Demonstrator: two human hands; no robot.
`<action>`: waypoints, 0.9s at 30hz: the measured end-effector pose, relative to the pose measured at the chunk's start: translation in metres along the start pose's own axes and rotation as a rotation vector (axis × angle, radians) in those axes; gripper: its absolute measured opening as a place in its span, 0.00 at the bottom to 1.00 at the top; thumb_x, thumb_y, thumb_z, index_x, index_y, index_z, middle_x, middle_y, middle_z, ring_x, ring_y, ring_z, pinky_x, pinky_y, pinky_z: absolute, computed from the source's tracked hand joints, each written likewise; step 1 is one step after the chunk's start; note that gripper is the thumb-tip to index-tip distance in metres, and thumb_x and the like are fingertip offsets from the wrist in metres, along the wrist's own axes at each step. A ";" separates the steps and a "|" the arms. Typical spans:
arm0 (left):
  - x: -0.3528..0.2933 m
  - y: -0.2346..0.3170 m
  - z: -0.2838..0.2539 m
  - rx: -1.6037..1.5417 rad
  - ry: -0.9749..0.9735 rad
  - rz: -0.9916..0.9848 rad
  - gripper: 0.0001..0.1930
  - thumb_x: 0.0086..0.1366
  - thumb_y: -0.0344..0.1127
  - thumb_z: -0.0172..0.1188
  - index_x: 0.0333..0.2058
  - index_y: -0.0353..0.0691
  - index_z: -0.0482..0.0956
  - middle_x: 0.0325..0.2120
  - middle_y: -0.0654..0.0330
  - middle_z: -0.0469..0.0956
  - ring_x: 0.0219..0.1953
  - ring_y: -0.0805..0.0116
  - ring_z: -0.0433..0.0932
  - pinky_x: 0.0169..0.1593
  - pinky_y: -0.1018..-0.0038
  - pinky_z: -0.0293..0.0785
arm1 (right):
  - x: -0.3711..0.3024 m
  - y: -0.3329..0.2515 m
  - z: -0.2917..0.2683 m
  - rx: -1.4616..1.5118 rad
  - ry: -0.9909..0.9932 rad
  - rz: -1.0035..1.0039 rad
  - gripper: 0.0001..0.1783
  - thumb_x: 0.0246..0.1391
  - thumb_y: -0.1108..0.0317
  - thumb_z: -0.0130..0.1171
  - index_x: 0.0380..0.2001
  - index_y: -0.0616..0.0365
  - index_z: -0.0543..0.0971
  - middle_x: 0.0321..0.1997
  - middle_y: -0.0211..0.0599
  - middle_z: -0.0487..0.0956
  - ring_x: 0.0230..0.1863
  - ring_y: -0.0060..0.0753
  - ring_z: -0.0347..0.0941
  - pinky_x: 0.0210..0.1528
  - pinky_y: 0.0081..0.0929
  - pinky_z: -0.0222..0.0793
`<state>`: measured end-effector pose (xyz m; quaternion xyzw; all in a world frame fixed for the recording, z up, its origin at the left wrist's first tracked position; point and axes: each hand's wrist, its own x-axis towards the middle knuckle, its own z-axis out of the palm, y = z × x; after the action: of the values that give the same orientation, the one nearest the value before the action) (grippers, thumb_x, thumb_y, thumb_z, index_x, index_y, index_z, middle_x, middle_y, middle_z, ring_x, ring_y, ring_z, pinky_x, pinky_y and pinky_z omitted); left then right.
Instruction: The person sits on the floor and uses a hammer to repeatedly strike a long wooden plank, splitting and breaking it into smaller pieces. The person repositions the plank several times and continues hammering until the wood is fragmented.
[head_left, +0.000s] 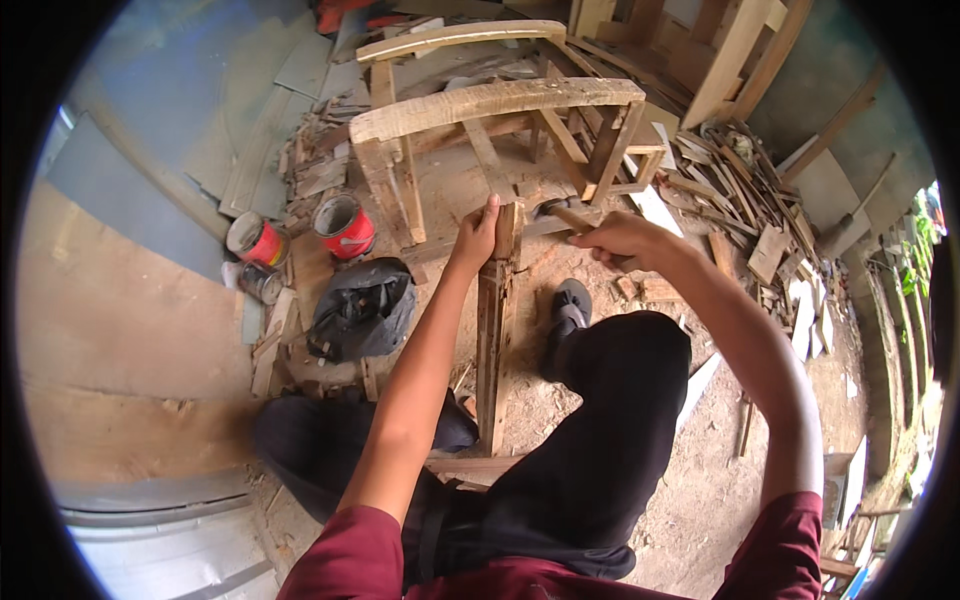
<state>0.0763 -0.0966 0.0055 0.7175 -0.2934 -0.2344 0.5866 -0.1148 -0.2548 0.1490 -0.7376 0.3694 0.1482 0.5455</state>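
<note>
My left hand is closed round the upper part of an upright wooden post, its thumb pointing up along the side. The post stands between my legs, rough and split along its length. My right hand is closed on the light wooden handle of a hammer, just right of the post's top. The dark head at the handle's far end is only partly clear against the floor. Hammer and post look apart.
A wooden frame with curved top rails stands ahead. Two red cans and a black plastic bag sit to the left. Scrap wood is heaped at the right, with boards leaning behind.
</note>
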 end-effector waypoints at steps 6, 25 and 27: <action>-0.020 0.009 -0.028 -0.157 0.225 -0.257 0.55 0.60 0.78 0.43 0.58 0.21 0.65 0.57 0.42 0.69 0.60 0.55 0.66 0.63 0.65 0.59 | -0.098 -0.008 0.015 0.649 -0.168 -0.172 0.10 0.60 0.66 0.58 0.37 0.60 0.70 0.20 0.23 0.65 0.16 0.11 0.58 0.14 0.14 0.52; -0.222 -0.049 -0.108 -0.984 0.617 0.432 0.13 0.60 0.44 0.50 0.29 0.40 0.72 0.26 0.57 0.75 0.36 0.57 0.75 0.48 0.58 0.70 | -0.118 0.089 0.127 1.270 -0.371 0.032 0.08 0.62 0.71 0.52 0.31 0.52 0.64 0.22 0.21 0.63 0.18 0.11 0.57 0.18 0.11 0.55; -0.243 -0.081 -0.124 -1.107 0.635 0.214 0.14 0.59 0.44 0.50 0.31 0.38 0.75 0.32 0.55 0.78 0.46 0.53 0.76 0.56 0.59 0.66 | -0.105 0.116 0.158 1.359 -0.317 0.164 0.08 0.61 0.72 0.51 0.28 0.53 0.64 0.21 0.22 0.63 0.18 0.12 0.57 0.18 0.12 0.55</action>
<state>-0.0024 0.1714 -0.0509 0.3101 -0.0112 -0.0676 0.9482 -0.2392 -0.0858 0.0770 -0.1729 0.3505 0.0309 0.9199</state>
